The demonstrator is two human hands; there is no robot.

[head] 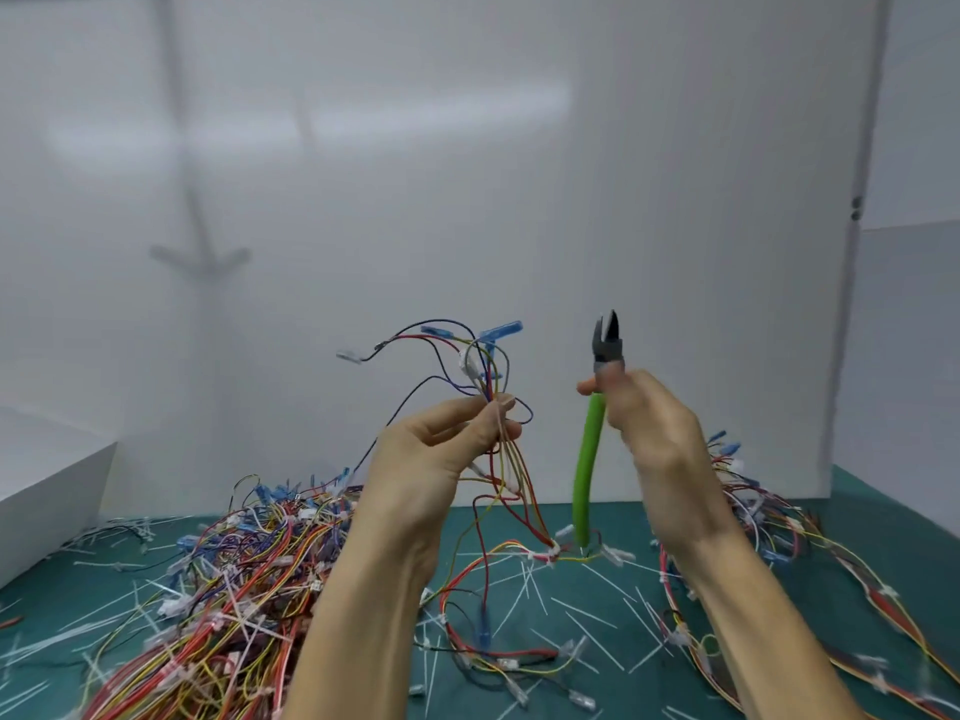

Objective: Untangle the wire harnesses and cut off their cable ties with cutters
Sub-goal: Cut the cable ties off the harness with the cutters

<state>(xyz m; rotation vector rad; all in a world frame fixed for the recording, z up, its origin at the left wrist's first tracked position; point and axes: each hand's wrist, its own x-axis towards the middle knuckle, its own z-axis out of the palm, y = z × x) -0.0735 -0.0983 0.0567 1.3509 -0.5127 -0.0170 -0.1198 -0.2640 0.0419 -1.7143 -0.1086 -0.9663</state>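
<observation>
The left hand (441, 444) is pinching a wire harness (488, 366) between its thumb and fingertips. The grip is closing tightly around the thin wires, up in the air above the tabletop (623, 522). The harness is made of many skinny wires in red, yellow, blue and black. Above the grip the wires are fanning out in loops, with blue plugs and a white plug at their ends. Below the grip the wires are hanging down, and their lower part is lying on the tabletop, with small white bits along it.

The right hand (654, 433) is holding the cutters (605, 345) just beside the harness, not touching it. Its fingers are curling around the tool close under the dark head. The jaws are pointing up and standing a little apart. One green handle (589, 459) is hanging down below the grip.

Below the left grip, a big pile of wires (234, 589) is lying on the tabletop. Below the right grip, more wires (753, 511) are lying in a bunch. White cable ties (587, 610) are lying all around on the green top.
</observation>
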